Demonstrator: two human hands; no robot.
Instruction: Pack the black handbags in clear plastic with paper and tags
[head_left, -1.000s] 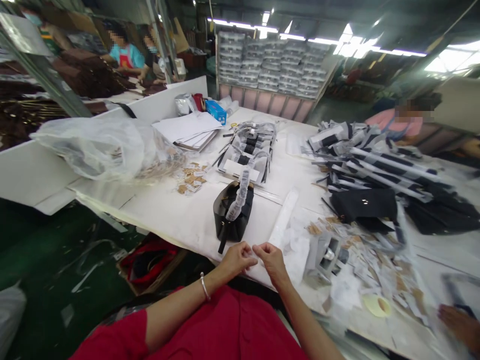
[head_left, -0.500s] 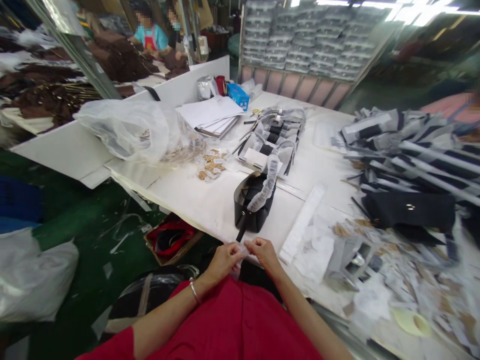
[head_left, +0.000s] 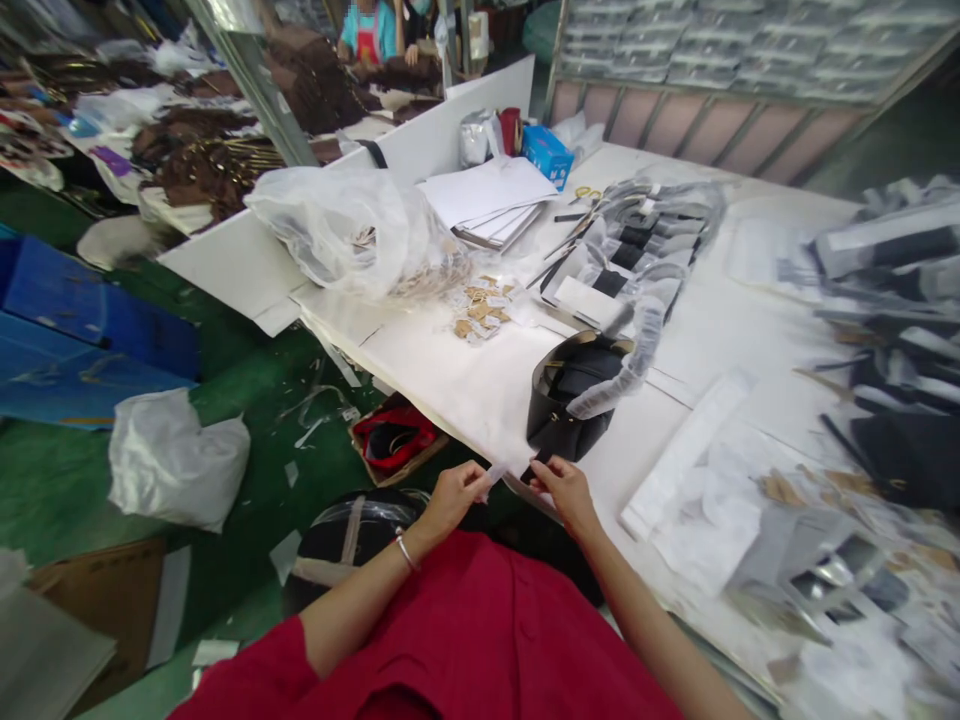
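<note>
At the table's front edge, my left hand (head_left: 456, 498) pinches a small piece of translucent white wrapping (head_left: 493, 478). A short gap to the right, my right hand (head_left: 568, 492) has its fingers closed on the end of a black strap (head_left: 534, 466). The strap runs down from a black handbag (head_left: 555, 425), which stands upright and open-topped just beyond my hands. One handle (head_left: 626, 375) of the bag is wound in clear wrap and leans to the right. Dark stuffing shows inside the bag.
Behind the bag lies a row of wrapped black bags (head_left: 637, 245). Small tan tags (head_left: 480, 312) and a big plastic bag (head_left: 352, 235) are to the left. White wrapping sheets (head_left: 697, 460) and blurred black bags (head_left: 911, 435) lie right. A box with red cloth (head_left: 394, 440) sits below the edge.
My hands have moved apart from the spot where they met at the wrapped strap end. The piece of wrapping is now away from the strap, in my left hand. The view has swung left.
</note>
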